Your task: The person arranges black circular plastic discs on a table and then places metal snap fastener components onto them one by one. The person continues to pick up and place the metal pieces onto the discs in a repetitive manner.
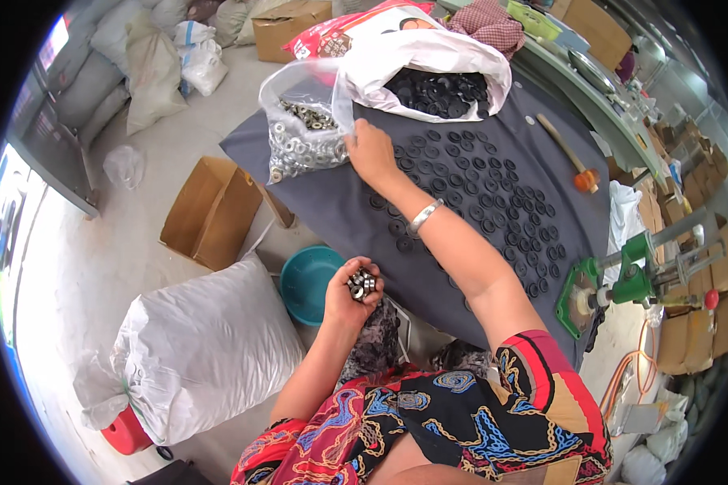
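My left hand [352,292] is cupped over the table's near left edge, its fingers curled round a handful of small metal bearings [362,284]. My right hand [372,152], with a silver bangle at the wrist, pinches the right side of a clear plastic bag [344,101]. Many more shiny ring-shaped metal bearings [295,149] fill that bag's lower part. Black round wheel-like discs [477,214] lie spread over the dark cloth, right of my right hand and under its forearm. Behind them, an open white sack [493,77] holds a heap of the same black discs [437,93].
A mallet [570,153] lies at the table's far right. The green hand press [623,279] stands at the right edge. A teal basin [299,283], a full white sack [210,347] and an open cardboard box [210,214] are on the floor at left.
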Demonstrator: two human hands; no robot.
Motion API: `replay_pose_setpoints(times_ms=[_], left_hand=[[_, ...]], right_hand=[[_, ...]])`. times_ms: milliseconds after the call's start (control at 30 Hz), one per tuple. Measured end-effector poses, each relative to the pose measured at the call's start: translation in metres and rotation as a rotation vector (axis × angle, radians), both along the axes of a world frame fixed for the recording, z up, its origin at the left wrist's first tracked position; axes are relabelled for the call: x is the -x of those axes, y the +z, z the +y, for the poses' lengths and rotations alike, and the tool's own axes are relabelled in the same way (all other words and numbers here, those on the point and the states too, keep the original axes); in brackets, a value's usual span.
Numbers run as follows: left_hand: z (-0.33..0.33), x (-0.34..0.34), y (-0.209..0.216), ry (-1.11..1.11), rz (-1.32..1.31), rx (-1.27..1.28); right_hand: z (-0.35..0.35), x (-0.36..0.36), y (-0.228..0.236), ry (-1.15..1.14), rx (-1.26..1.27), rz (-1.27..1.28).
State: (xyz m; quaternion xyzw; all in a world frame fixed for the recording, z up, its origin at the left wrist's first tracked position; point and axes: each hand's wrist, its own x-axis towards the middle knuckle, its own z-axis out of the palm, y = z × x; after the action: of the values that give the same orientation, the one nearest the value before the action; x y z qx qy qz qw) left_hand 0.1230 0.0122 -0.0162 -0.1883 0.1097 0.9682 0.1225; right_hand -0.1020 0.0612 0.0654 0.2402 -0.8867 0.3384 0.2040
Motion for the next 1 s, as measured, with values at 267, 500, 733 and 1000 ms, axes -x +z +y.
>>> replay_pose_setpoints(times_ms=[267, 500, 733, 1000], left_hand=[[0.0, 0.004, -0.008, 0.028, 0.005, -0.083], [-0.017, 0.004, 0.014, 0.13, -0.065, -0.024], [-0.028, 0.022, 0.048, 0.201, 0.01, 0.019], [0.006, 0.017, 0.064, 0.089, -0.054, 0.16]], right_hand=[[-0.073, 0.057, 0.045, -0.023, 0.158, 0.063], [-0.063, 0.082, 0.026, 0.128, 0.133, -0.258], [0.014, -0.036, 0.047, 0.33, 0.02, 0.185], [0.072, -0.139, 0.042, 0.607, -0.44, -0.048]])
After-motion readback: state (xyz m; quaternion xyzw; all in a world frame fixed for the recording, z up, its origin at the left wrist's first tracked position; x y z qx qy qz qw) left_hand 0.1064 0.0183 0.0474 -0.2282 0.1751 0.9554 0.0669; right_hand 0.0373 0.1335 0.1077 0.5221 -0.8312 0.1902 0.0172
